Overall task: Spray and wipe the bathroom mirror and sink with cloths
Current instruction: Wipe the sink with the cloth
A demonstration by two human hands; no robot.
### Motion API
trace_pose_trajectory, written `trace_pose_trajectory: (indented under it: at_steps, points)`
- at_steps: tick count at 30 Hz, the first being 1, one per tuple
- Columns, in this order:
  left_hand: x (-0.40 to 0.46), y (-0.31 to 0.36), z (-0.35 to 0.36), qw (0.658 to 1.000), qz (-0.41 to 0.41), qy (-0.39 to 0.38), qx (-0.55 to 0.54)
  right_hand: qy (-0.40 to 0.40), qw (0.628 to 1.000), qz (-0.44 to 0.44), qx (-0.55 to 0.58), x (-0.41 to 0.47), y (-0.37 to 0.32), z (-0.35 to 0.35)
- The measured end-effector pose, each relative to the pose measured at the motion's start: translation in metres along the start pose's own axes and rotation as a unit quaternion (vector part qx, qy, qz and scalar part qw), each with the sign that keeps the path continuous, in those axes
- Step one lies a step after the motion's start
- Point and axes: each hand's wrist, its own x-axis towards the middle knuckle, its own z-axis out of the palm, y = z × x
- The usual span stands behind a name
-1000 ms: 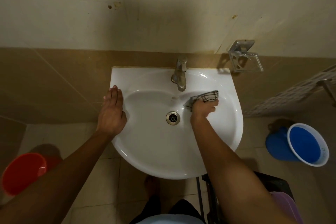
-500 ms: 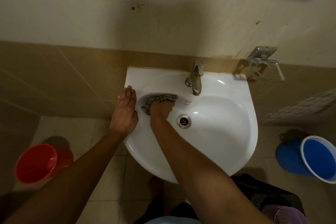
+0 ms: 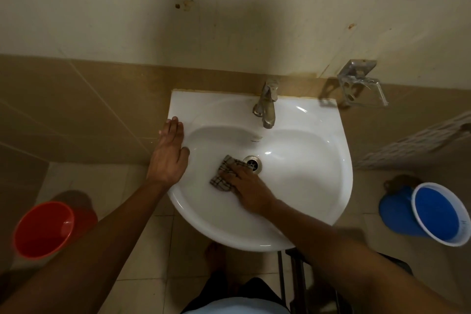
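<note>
A white wall-mounted sink [image 3: 313, 186] fills the middle of the view, with a metal tap [image 3: 266, 107] at its back and a drain [image 3: 253, 162] in the bowl. My right hand [image 3: 246, 190] presses a checked cloth [image 3: 223, 173] flat against the bowl, just left of the drain. My left hand [image 3: 169, 153] lies flat on the sink's left rim, fingers together and pointing toward the wall, holding nothing. No mirror or spray bottle is in view.
A red bucket [image 3: 43, 229] stands on the tiled floor at the left, a blue bucket [image 3: 438, 214] at the right. A clear soap holder [image 3: 362, 84] is fixed to the wall right of the tap. A dark metal frame [image 3: 293, 283] sits under the sink's front.
My right hand has carried the cloth from the back right of the bowl, across to the back left, and now down beside the drain. The left hand stays on the rim.
</note>
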Motion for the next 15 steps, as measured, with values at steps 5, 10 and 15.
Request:
trace_pose_trajectory:
  at_steps: [5,10,15]
  points:
    - [0.001,-0.001,0.002,1.0,-0.002,-0.007,0.026,-0.093,0.974,0.134,-0.158,-0.008,0.043,-0.043]
    - [0.001,-0.002,0.001,0.999,-0.004,-0.018,0.032,-0.063,0.936,0.246,-0.244,-0.045,0.053,-0.051]
    - [0.0,0.0,0.0,0.999,-0.006,-0.024,0.048,-0.091,0.929,0.271,-0.234,-0.074,0.024,-0.057]
